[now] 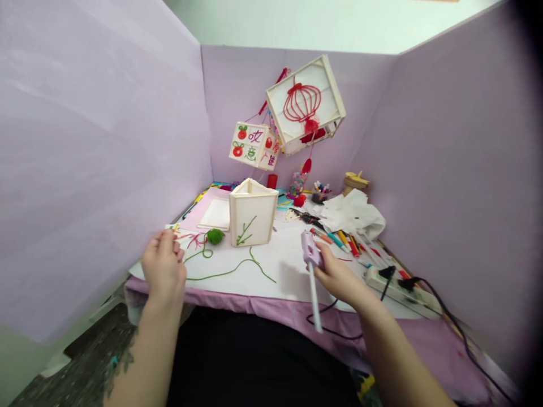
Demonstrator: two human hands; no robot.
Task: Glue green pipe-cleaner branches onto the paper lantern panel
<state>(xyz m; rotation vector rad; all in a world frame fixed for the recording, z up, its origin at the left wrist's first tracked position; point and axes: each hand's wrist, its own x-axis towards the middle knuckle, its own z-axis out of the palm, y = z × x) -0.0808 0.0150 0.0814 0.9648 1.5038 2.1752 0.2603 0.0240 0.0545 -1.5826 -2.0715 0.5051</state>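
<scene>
My right hand [335, 274] grips a lilac hot glue gun [311, 249] above the table's front part, with a long white glue stick [314, 299] poking out of its rear. At the left side of the table, my left hand [164, 260] is closed in a pinch; what its fingertips hold, if anything, is hidden. Between my hands stands a three-sided white lantern [253, 217] framed in pale sticks, a green branch pattern on its front. Beside it lies a ball of green yarn [215, 236], and a loose green strand [229, 274] trails across the white tabletop.
Two decorated lanterns hang at the back, one with a red lantern picture [303, 104], one with coloured characters [254, 145]. Markers [339, 240], scissors [305, 216] and crumpled white paper [352, 215] crowd the right. A power strip [403, 291] with black cords lies at the right edge.
</scene>
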